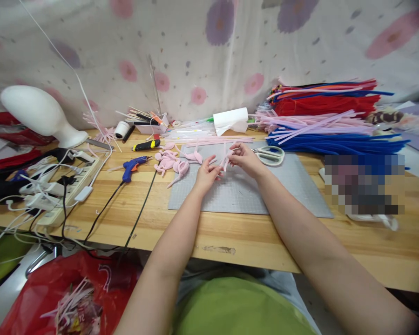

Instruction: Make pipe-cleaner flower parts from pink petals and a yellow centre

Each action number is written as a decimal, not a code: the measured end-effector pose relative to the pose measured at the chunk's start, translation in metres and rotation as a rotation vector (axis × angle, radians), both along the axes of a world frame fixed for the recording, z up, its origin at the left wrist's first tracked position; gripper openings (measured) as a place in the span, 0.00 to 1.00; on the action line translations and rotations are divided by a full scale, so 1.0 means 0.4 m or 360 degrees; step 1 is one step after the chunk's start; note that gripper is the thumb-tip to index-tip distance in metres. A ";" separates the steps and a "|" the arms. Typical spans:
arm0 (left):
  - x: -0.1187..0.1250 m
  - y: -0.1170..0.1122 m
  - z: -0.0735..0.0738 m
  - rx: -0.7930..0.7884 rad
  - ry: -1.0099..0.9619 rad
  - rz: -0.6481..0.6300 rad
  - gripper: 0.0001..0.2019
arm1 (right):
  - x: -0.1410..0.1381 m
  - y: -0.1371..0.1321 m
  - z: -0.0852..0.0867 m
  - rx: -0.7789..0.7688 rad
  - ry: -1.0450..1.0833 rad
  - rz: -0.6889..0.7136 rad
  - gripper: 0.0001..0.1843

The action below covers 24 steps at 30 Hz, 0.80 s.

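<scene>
We see a pale-pink slender strip, a grey gridded rectangular mat, a blue-and-orange plastic glue gun at nine o'clock, bright-blue fuzzy stems at three, and pink-and-purple-flowered white sheeting at twelve.

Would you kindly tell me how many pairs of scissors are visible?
1: the scissors, beside the right hand, on the gray mat; others may be hidden.

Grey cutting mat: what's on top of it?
Scissors near the far edge; pink pieces overlap the left side. The right hand holds a pale strip above the mat, left hand alongside. Mat behind the hands is covered, perhaps part of the scissors too.
</scene>
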State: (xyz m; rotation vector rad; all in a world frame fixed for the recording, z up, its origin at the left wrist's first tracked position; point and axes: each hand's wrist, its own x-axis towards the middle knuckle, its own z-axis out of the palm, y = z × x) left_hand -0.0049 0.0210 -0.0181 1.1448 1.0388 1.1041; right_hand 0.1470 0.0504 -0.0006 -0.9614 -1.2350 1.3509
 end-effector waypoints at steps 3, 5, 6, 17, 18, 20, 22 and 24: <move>0.001 -0.006 0.011 -0.0046 -0.0124 -0.0008 0.28 | -0.010 -0.010 0.003 -0.0120 0.0078 0.0098 0.20; 0.003 -0.008 0.015 -0.0079 -0.0149 -0.0015 0.25 | -0.016 -0.015 0.007 -0.0131 0.0145 0.0123 0.19; 0.003 -0.008 0.016 -0.0096 -0.0153 -0.0019 0.23 | -0.018 -0.017 0.009 -0.0112 0.0184 0.0127 0.19; -0.004 -0.010 0.017 -0.0119 -0.0093 -0.0204 0.28 | -0.042 -0.026 0.015 -0.0005 -0.0008 0.0104 0.15; -0.003 -0.010 0.014 -0.0083 -0.0063 -0.0167 0.28 | -0.046 -0.026 0.013 0.0016 -0.0077 0.0108 0.14; 0.000 -0.008 0.009 -0.0007 -0.0019 -0.0095 0.29 | -0.053 -0.026 0.014 0.0043 -0.0186 0.0089 0.13; 0.002 -0.007 0.005 0.0050 0.0005 -0.0069 0.28 | -0.057 -0.027 0.020 0.0042 -0.0244 0.0050 0.12; 0.003 -0.006 0.004 0.0082 0.0020 -0.0072 0.27 | -0.056 -0.028 0.028 0.0036 -0.0280 0.0022 0.11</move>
